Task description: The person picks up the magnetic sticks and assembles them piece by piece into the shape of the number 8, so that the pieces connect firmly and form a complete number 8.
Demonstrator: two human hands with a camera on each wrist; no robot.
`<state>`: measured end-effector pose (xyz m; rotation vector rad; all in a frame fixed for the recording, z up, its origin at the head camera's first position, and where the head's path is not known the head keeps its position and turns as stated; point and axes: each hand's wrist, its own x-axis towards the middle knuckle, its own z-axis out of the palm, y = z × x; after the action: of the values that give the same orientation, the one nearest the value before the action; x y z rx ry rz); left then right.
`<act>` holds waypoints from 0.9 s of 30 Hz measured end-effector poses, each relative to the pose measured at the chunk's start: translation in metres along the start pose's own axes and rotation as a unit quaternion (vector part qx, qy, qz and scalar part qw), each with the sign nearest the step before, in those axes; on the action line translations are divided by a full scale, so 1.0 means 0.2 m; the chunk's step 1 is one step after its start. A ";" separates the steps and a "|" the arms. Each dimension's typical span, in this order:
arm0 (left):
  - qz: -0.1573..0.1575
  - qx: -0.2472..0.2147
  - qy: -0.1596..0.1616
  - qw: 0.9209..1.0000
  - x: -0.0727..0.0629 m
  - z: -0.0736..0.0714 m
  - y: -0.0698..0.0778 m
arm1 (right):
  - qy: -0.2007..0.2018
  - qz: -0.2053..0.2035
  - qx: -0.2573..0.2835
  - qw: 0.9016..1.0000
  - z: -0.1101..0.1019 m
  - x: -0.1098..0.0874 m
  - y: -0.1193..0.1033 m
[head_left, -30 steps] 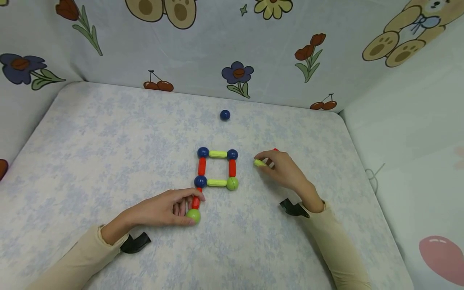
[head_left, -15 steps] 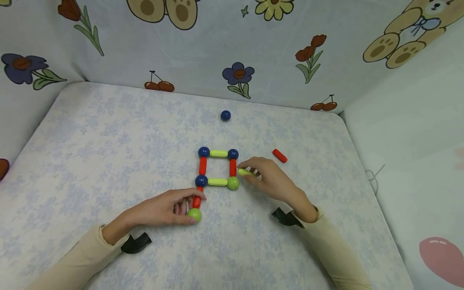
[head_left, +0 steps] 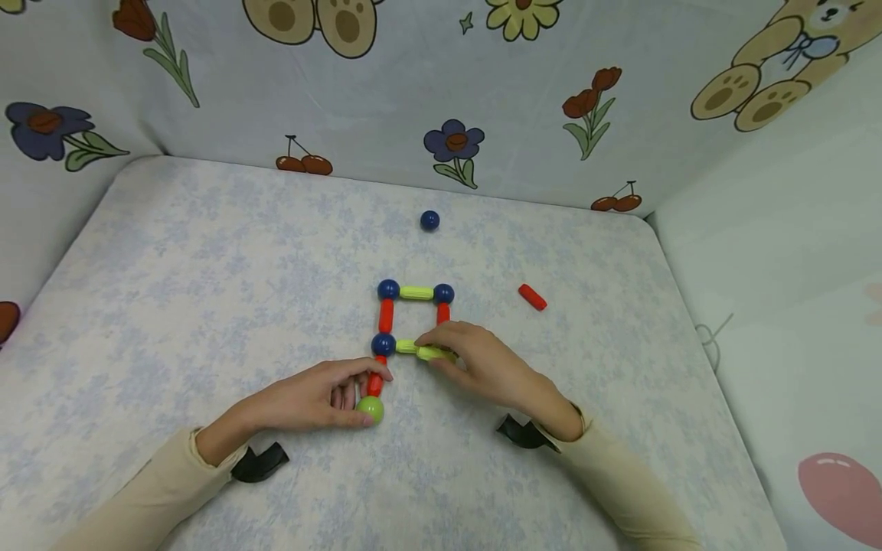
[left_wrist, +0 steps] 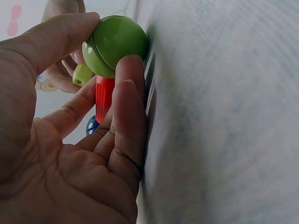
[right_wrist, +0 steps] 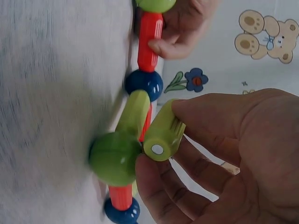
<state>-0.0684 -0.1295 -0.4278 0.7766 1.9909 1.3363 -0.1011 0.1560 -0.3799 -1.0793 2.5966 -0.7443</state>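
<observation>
My left hand holds a green ball between thumb and fingers, its index finger against the red rod joined to that ball. The rod's far end meets a blue ball, a corner of a square of rods and balls. Pinched in my right hand is a yellow-green magnetic rod, a silver dot on its end. It is just above the square's near yellow-green rod and beside the corner green ball. In the head view that corner ball is hidden by the right hand.
Two blue balls, one at the far left and one at the far right, form the square's back corners. A loose blue ball lies farther back. To the right lies a loose red rod. Patterned cloth walls border the table.
My right hand has carried the yellow-green rod leftward and nearer to me, from right of the square to over its near side, uncovering the loose red rod. The left hand stays in place.
</observation>
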 end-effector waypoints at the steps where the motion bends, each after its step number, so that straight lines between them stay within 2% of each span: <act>1: -0.001 0.000 0.000 1.000 0.00 0.00 0.00 | -0.005 0.000 0.004 1.000 0.01 0.00 -0.01; 12: -0.009 0.007 0.005 1.000 0.00 0.00 0.00 | -0.047 -0.020 0.015 0.999 0.09 0.01 -0.06; 17: -0.017 0.012 0.005 1.000 0.00 0.00 0.00 | -0.080 -0.032 0.028 0.996 0.12 0.01 -0.07; 27: 0.007 0.012 0.004 1.000 0.00 0.00 0.00 | -0.111 -0.035 0.048 0.992 0.17 0.01 -0.09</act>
<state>-0.0681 -0.1293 -0.4287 0.8001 2.0147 1.3273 -0.0779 0.1311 -0.3989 -1.1581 2.3248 -0.7126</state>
